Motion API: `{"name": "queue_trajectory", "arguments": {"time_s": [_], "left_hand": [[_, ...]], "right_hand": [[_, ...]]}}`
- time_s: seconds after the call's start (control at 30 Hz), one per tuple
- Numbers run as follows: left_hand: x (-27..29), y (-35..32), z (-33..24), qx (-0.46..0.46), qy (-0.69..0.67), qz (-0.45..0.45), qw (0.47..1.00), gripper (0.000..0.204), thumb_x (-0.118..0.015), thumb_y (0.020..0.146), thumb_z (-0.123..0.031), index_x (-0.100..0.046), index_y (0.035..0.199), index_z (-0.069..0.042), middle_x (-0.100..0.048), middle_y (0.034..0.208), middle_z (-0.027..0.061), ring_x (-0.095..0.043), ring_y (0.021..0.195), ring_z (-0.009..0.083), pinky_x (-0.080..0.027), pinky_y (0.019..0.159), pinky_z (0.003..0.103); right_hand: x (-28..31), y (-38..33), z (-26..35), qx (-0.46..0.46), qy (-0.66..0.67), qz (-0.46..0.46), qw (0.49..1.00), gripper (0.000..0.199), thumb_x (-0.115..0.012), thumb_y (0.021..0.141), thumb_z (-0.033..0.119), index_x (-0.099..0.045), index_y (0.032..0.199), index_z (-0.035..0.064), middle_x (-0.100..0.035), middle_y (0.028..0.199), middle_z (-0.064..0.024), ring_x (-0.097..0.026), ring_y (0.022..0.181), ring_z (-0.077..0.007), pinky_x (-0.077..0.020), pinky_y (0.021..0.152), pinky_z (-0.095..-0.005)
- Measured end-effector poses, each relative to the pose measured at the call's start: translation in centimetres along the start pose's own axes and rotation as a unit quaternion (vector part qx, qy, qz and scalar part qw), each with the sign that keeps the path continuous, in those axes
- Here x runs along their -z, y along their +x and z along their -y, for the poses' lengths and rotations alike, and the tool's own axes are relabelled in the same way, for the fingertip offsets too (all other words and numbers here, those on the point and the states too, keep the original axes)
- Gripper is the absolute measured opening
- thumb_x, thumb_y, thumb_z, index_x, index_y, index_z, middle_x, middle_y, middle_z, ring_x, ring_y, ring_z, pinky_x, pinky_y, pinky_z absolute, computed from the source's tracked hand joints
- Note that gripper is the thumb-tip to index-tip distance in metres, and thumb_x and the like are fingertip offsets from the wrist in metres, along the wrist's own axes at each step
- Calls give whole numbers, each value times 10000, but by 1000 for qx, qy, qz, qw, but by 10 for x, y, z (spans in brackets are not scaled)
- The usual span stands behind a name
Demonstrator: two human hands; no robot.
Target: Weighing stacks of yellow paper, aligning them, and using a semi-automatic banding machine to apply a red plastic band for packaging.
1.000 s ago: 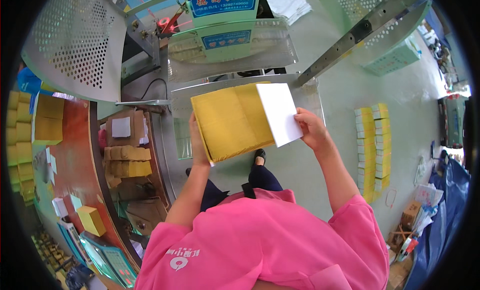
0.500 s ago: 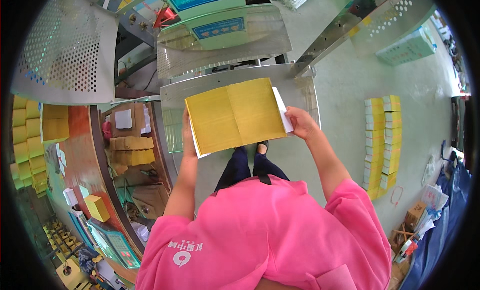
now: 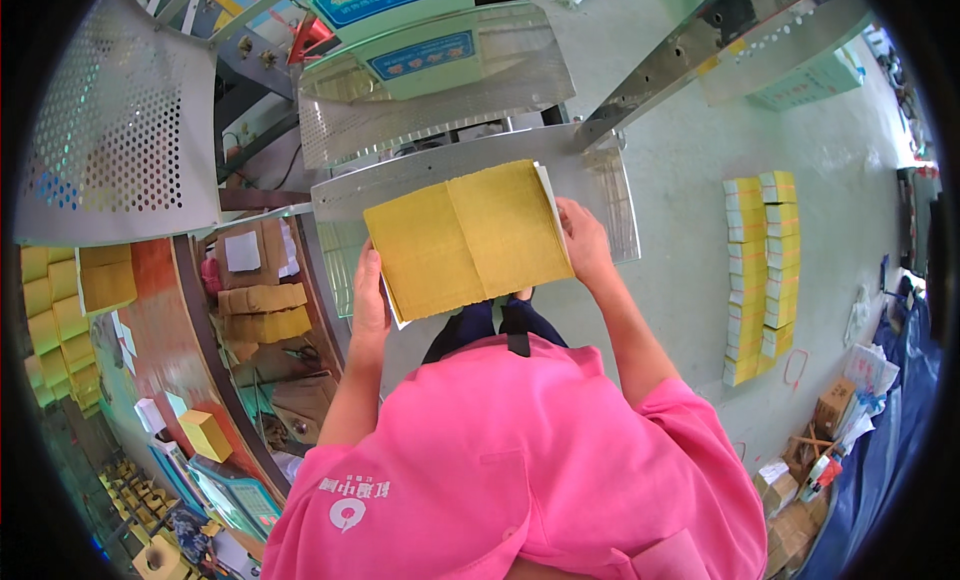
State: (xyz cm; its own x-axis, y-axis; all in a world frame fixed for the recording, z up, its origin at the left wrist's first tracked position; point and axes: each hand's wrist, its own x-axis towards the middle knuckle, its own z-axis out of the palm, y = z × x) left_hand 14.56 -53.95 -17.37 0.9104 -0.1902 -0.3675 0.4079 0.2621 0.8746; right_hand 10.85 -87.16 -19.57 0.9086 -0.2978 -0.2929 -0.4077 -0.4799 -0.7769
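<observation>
L hand (image 3: 368, 298): grips the left edge of the yellow paper stack (image 3: 468, 238), fingers curled round the edge, thumb side on top; closed on it.
R hand (image 3: 585, 242): holds the stack's right edge, fingers wrapped over the side; closed on it too.
Stack: flat pile of yellow sheets w/ a crease or seam down the middle, white sheet showing at the right and lower-left edges. Held up between both hands, in front of the chest, over the near part of the metal tray (image 3: 610, 185).
Tray: shiny steel plate, perforated strips at its sides, part of the machine; stack covers its middle. Can't tell if the stack touches it or hangs just above.
Machine (image 3: 420, 40): pale green body behind the tray, blue label plates, curved perforated guard in front.
Perforated panel (image 3: 120, 130): big grey sheet, upper left.
Metal rail (image 3: 700, 60): runs diag. from the tray's far right corner to upper right.
Bench (image 3: 150, 320): left side, reddish top; carries yellow bundles (image 3: 262, 312) and small boxes.
Floor (image 3: 690, 280): grey-green; two rows of yellow-and-white packs (image 3: 758, 265) stacked to the right, well apart from the hands.
Person: pink shirt (image 3: 520, 460), dark trousers, seen from above.
</observation>
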Motion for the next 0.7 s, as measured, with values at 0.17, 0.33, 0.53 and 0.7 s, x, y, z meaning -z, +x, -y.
{"name": "queue_trajectory", "arguments": {"time_s": [0.17, 0.33, 0.53, 0.7], "left_hand": [[2, 2, 2, 2, 12, -5, 1000, 622, -471, 993, -446, -376, 1422, -5, -487, 1356, 112, -475, 1250, 209, -367, 1050, 342], [-6, 2, -2, 8, -50, 34, 998, 633, -463, 995, -455, -354, 1448, -27, -461, 1394, 109, -452, 1271, 206, -359, 1056, 343], [-13, 9, 7, -32, -48, -14, 998, 598, -425, 1017, -432, -343, 1457, -35, -476, 1381, 101, -473, 1255, 206, -377, 1048, 347], [-13, 10, 15, -22, -84, -25, 996, 572, -409, 1024, -433, -377, 1432, -34, -502, 1351, 95, -493, 1232, 206, -394, 1032, 346]], "right_hand": [[2, -8, 12, 14, 22, -31, 999, 406, -569, 805, 83, -618, 1206, 126, -608, 1185, -129, -650, 788, -269, -515, 761, -381], [-4, -2, -4, 26, 74, 12, 997, 308, -555, 849, 87, -665, 1136, 94, -686, 992, -112, -661, 820, -234, -512, 769, -326], [1, -5, 8, -36, 98, 36, 994, 232, -579, 908, 183, -687, 1083, 76, -682, 826, -105, -609, 751, -135, -496, 734, -291], [3, 0, -2, -61, 122, 55, 989, 251, -563, 936, 220, -689, 1085, 62, -682, 817, -62, -593, 762, -113, -490, 723, -281]]}}
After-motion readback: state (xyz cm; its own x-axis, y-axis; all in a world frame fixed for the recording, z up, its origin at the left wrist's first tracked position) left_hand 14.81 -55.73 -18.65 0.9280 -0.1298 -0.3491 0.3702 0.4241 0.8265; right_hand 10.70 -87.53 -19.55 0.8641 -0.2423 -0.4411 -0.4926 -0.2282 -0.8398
